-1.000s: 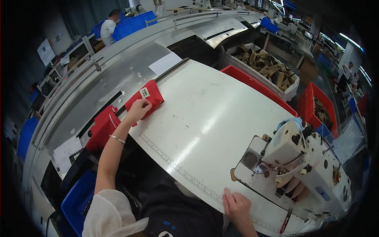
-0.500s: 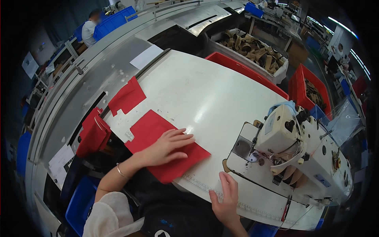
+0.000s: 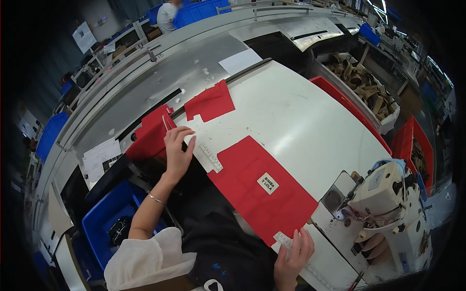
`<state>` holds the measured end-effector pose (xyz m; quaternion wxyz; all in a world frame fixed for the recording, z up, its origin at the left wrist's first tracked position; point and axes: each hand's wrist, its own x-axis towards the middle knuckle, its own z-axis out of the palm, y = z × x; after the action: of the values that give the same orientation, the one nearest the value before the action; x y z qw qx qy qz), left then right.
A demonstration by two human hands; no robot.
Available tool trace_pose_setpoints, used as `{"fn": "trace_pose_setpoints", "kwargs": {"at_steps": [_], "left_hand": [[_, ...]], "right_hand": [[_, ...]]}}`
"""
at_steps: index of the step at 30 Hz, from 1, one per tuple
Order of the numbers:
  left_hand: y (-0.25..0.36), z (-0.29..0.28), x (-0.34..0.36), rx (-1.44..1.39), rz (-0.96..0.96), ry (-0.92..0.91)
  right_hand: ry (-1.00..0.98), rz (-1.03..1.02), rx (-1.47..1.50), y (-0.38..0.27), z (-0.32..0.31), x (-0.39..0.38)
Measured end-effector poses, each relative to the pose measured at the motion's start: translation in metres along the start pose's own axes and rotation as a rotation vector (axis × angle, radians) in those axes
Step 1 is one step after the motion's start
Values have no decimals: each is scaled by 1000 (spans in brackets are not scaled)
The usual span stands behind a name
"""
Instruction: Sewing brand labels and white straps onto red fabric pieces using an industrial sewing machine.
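red fabric piece [image 3: 257, 186] with white label [image 3: 268, 183], white table [image 3: 310, 121], perhaps tan scraps [image 3: 364, 85].

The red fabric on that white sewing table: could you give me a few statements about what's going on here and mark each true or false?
1. A large red fabric piece lies on the white table with a small white label on it. True.
2. The left hand rests on the sewing machine. False: it is at the table's left edge, by a pile of red pieces; the sewing machine stands to the right.
3. The right hand is at the near edge of the table, just below the large piece's lower corner. True.
4. Only one red piece lies on the table. False: a smaller red piece lies farther back.
5. The bin below the left arm is green. False: it is blue.
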<state>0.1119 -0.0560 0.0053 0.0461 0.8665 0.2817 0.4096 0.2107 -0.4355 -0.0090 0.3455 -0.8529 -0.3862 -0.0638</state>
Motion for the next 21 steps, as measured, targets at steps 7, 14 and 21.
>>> {"fn": "trace_pose_setpoints", "kwargs": {"at_steps": [7, 14, 21], "left_hand": [[-113, -37, -30, 335, 124, -34], [-157, -74, 13, -543, -642, -302], [-179, -93, 56, 257, -256, 190]], "right_hand": [[27, -67, -24, 2, 4, 3], [14, -31, -13, -1, 1, 1], [-10, -46, 51, -14, -5, 7]]}}
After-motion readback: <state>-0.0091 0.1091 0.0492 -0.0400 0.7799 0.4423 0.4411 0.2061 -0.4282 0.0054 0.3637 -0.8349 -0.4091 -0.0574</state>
